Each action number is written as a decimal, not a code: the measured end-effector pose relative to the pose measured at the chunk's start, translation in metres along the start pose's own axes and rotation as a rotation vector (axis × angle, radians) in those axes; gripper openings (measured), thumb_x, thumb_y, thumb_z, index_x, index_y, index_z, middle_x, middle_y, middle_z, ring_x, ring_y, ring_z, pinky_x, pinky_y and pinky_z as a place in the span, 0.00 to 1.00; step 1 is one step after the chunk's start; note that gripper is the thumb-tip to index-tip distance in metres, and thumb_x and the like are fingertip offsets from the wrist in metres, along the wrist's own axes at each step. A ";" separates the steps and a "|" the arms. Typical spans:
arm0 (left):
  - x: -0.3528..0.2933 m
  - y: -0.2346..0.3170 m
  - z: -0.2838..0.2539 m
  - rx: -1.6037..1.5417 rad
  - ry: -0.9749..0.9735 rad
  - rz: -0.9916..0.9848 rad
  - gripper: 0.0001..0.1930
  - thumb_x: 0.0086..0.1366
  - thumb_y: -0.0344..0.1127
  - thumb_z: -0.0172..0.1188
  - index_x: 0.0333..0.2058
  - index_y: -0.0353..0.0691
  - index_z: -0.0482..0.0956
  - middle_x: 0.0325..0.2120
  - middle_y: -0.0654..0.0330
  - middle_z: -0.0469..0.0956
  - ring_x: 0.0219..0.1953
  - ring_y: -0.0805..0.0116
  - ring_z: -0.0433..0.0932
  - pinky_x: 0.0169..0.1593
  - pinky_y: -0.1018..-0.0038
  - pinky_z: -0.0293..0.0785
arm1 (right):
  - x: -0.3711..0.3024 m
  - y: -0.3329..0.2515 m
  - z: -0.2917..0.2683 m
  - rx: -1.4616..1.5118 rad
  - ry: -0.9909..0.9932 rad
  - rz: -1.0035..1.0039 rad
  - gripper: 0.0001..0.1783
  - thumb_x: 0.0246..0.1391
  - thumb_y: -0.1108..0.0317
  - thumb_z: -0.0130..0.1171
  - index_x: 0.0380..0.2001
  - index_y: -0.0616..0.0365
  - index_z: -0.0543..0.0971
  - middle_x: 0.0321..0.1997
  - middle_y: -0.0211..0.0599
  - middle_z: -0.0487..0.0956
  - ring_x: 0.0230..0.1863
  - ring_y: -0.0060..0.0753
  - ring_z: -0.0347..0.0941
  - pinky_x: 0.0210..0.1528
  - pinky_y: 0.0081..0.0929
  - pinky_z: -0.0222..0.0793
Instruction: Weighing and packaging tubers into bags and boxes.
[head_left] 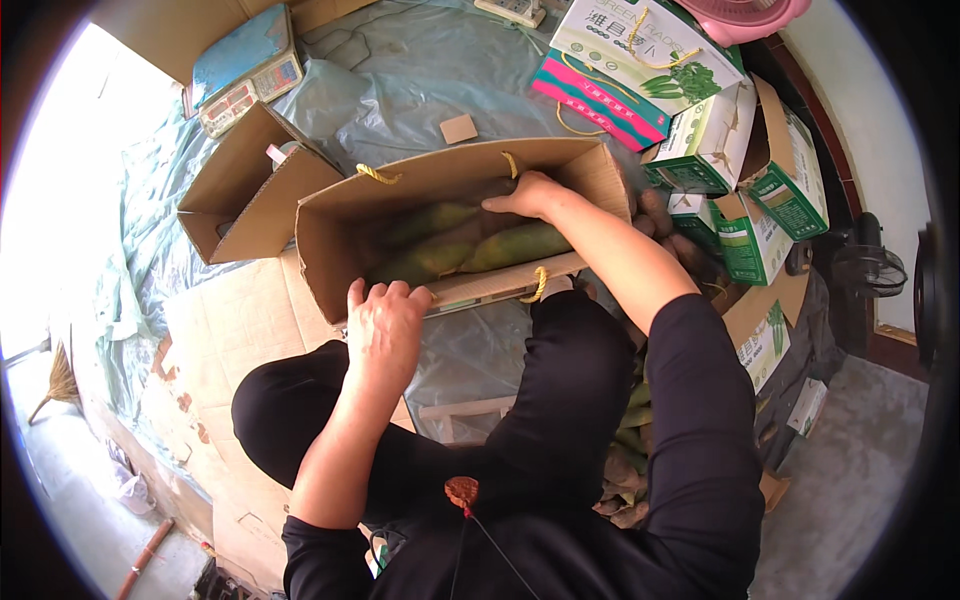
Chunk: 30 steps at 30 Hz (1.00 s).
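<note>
A long open cardboard box (321, 262) stands in front of me between my knees. Several long green radishes (515, 247) lie side by side in it. My left hand (386, 322) is closed over the near rim at the box's left corner. Inside the box, my right hand (527, 196) is by the far wall, below a yellow rope handle (510, 163). Its thumb and fingers are closed about the end of a radish in shadow; part of the fingers is hidden. Another rope handle (541, 285) hangs on the near side.
Left of the box stands a smaller open carton (288, 189), with a scale (247, 70) behind it. Printed gift boxes (648, 55) and open green-and-white cartons (752, 240) crowd the right, above loose radishes (640, 410). A small black fan (868, 262) stands far right.
</note>
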<state>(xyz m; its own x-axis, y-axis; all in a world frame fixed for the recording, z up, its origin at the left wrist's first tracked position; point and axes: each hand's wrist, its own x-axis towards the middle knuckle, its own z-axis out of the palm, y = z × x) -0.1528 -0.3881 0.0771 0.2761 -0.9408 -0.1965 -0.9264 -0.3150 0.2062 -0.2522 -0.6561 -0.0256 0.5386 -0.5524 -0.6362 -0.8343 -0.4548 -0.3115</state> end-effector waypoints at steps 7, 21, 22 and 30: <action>0.001 -0.003 -0.003 0.007 0.017 0.031 0.07 0.51 0.25 0.55 0.30 0.43 0.77 0.27 0.59 0.75 0.35 0.60 0.76 0.57 0.52 0.63 | 0.005 -0.007 0.017 0.238 0.008 0.135 0.41 0.32 0.47 0.71 0.45 0.68 0.76 0.51 0.52 0.75 0.51 0.43 0.73 0.53 0.30 0.68; 0.002 -0.003 0.003 0.015 0.082 0.039 0.07 0.53 0.26 0.51 0.29 0.44 0.77 0.26 0.59 0.75 0.36 0.58 0.76 0.55 0.54 0.64 | -0.054 -0.004 -0.020 0.718 0.110 0.161 0.38 0.36 0.50 0.69 0.41 0.77 0.75 0.48 0.55 0.76 0.50 0.48 0.73 0.52 0.36 0.65; 0.001 -0.003 0.003 0.016 0.077 0.042 0.07 0.53 0.26 0.51 0.29 0.44 0.77 0.26 0.59 0.75 0.36 0.58 0.76 0.55 0.54 0.64 | -0.062 -0.008 -0.026 0.722 0.108 0.166 0.38 0.36 0.50 0.69 0.41 0.77 0.75 0.48 0.55 0.76 0.50 0.48 0.73 0.52 0.36 0.65; 0.006 -0.001 0.008 0.005 0.094 0.073 0.11 0.52 0.24 0.51 0.32 0.45 0.78 0.27 0.58 0.76 0.36 0.57 0.76 0.53 0.58 0.65 | -0.067 0.001 -0.031 0.820 -0.121 0.294 0.38 0.48 0.42 0.57 0.56 0.56 0.70 0.59 0.46 0.69 0.50 0.54 0.72 0.50 0.55 0.65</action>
<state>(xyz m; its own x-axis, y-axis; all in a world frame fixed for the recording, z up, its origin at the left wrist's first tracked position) -0.1521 -0.3928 0.0680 0.2306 -0.9689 -0.0902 -0.9462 -0.2449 0.2115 -0.2857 -0.6409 0.0382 0.3111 -0.4691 -0.8266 -0.7838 0.3652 -0.5023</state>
